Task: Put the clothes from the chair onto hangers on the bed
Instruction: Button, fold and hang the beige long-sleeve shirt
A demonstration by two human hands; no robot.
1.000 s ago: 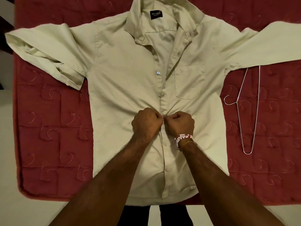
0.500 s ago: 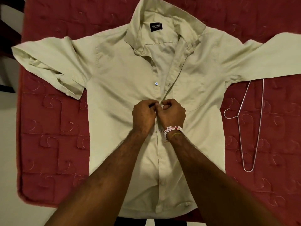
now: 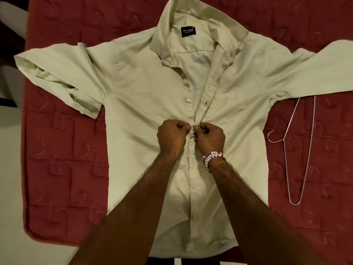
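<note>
A pale green button-up shirt lies face up and spread flat on the red quilted bed, collar away from me and sleeves out to both sides. My left hand and my right hand meet at the shirt's front placket at mid chest. Each pinches one edge of the placket with curled fingers. The placket is closed below my hands and lies open above them up to the collar. A thin wire hanger rests on the bed to the right of the shirt, under the right sleeve.
The bed's left edge borders a pale floor. Dark furniture shows at the upper left. A beaded bracelet is on my right wrist.
Both hands have moved up the placket from the lower button position to the one above it. The view has shifted closer to the shirt's collar.
</note>
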